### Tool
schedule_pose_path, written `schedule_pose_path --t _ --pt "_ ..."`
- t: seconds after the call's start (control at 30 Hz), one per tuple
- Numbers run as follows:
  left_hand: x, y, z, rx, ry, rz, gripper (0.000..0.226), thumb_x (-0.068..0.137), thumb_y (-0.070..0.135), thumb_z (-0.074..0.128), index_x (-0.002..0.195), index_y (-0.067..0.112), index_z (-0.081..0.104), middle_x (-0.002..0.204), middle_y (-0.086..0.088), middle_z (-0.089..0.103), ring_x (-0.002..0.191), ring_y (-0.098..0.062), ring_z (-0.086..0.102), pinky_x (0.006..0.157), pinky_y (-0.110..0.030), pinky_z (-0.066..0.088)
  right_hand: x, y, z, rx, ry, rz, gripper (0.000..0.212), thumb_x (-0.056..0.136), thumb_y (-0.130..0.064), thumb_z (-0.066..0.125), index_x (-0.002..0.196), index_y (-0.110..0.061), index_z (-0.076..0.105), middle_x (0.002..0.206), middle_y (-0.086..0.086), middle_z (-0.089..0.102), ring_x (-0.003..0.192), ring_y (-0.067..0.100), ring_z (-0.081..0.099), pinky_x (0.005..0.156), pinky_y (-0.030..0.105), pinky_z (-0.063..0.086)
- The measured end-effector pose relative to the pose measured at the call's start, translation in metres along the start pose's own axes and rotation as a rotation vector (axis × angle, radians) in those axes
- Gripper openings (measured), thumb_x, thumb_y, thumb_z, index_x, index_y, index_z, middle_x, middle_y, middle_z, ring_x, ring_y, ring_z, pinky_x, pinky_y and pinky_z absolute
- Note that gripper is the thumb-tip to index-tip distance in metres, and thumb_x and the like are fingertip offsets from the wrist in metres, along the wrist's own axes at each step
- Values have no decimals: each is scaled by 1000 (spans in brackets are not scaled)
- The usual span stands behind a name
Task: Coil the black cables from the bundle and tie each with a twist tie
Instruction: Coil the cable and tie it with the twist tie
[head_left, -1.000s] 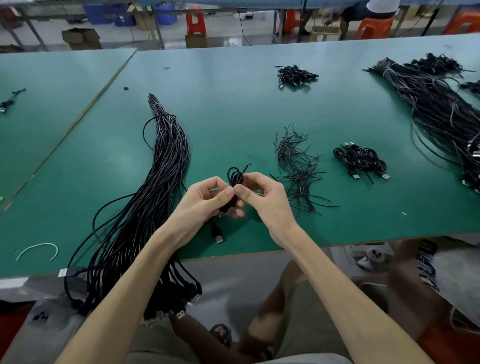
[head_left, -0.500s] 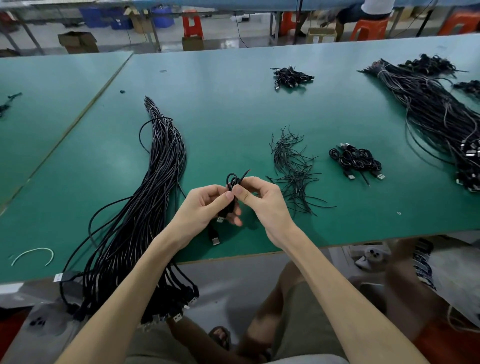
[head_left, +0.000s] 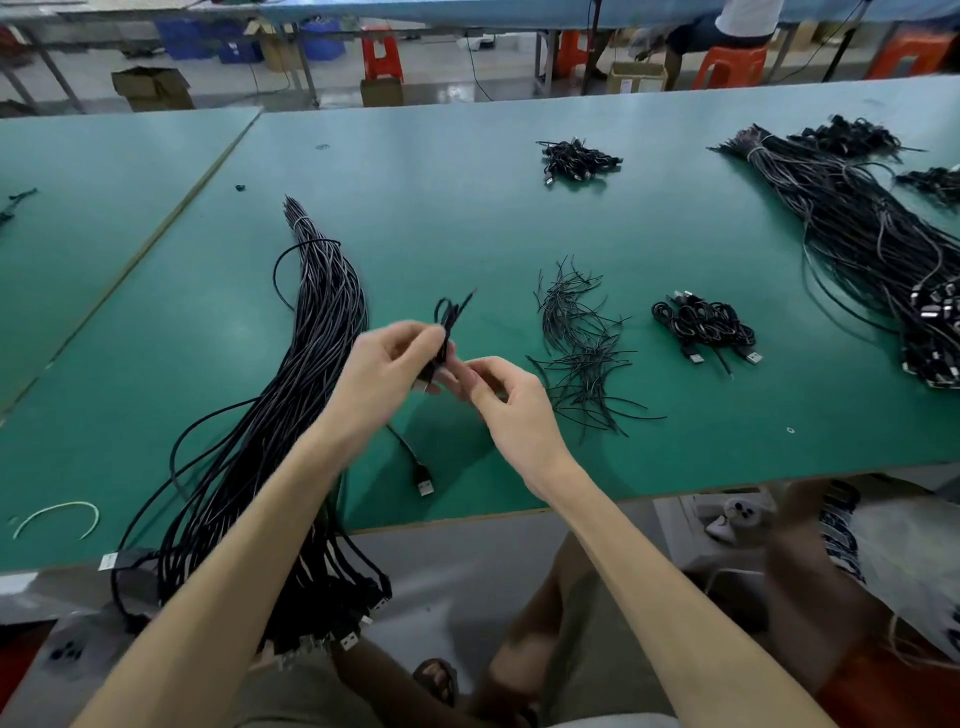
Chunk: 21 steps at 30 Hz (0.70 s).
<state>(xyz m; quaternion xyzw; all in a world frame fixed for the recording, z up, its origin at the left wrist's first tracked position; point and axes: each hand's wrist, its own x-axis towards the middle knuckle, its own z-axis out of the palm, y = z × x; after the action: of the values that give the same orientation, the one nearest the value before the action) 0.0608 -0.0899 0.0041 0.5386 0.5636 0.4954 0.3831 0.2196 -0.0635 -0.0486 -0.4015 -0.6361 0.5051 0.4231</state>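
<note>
Within the last half second the right hand (head_left: 511, 410) has dropped right of the coil, and the left hand (head_left: 384, 371) has raised it. The left fingers curl round the waist of the coiled cable (head_left: 445, 332), held above the table (head_left: 675, 457). The right fingers are tightly curled, but blur hides whether they pinch a tie.

Nearest, the cable's plug (head_left: 425, 487) trails loose and could snag on the bundle (head_left: 291, 415) just beside it. A tie twisted too little would likely let the loops spring open. A dropped tie would be lost among the twist ties (head_left: 582, 358). Beyond them lie the finished coils (head_left: 706, 327).
</note>
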Motion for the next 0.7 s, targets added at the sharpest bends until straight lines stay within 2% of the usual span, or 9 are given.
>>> schedule_pose_path --t 0.13,0.2,0.27,0.33,0.4,0.43,0.5,0.6,0.7 --pt "45 40 19 138 -84 -140 25 100 29 61 90 10 74 84 0 78 64 -14 61 59 -23 48 1 2 6 -79 -18 5 11 102 -14 62 104 -16 73 90 -2 72 80 1 60 74 10 44" --pt "66 50 46 235 -178 -190 31 99 34 63 94 7 76 88 -7 79 65 -15 62 57 -22 49 1 -1 6 -141 -15 22 12 100 -14 62 95 -21 71 88 -4 71 75 -7 57 71 7 41" --pt "84 54 81 240 -252 -251 33 100 29 65 101 -3 73 86 -14 78 60 -16 62 54 -22 52 1 1 6 -235 -37 14 25 97 -13 62 77 -27 60 73 -15 63 63 -6 54 59 8 38" --pt "97 53 118 190 -287 -317 32 100 23 67 105 -9 67 85 -17 76 52 -15 63 55 -25 56 -1 6 5 -235 -46 20 25 90 -1 57 68 -11 53 61 -11 58 54 4 49 50 20 36" --pt "106 48 151 143 -278 -353 30 99 19 67 105 -10 63 87 -19 73 56 -20 68 56 -30 60 -3 14 4 -144 -48 22 8 89 8 54 90 7 62 79 12 66 73 29 62 59 40 47" --pt "108 45 165 124 -270 -357 27 100 18 67 102 -9 62 87 -19 72 57 -23 70 56 -32 62 -3 15 5 -57 -47 36 13 93 7 58 103 5 65 89 12 68 79 27 64 65 39 51" --pt "111 41 187 108 -266 -350 23 101 17 65 95 -5 59 87 -22 71 54 -25 70 54 -35 63 -4 14 9 45 -64 84 15 99 0 62 113 -3 65 89 -3 67 73 9 61 66 26 49" --pt "111 37 205 115 -287 -323 28 105 15 58 107 -13 60 103 -29 69 61 -29 73 59 -39 65 2 16 10 54 -85 104 8 102 -7 61 107 -11 65 78 -16 64 61 -5 57 58 13 46" --pt "110 31 208 140 -307 -272 27 105 5 52 121 -13 63 109 -25 71 80 -30 76 69 -38 65 6 20 11 0 -83 95 7 101 -11 62 104 -16 66 84 -8 63 60 -9 57 57 11 46"
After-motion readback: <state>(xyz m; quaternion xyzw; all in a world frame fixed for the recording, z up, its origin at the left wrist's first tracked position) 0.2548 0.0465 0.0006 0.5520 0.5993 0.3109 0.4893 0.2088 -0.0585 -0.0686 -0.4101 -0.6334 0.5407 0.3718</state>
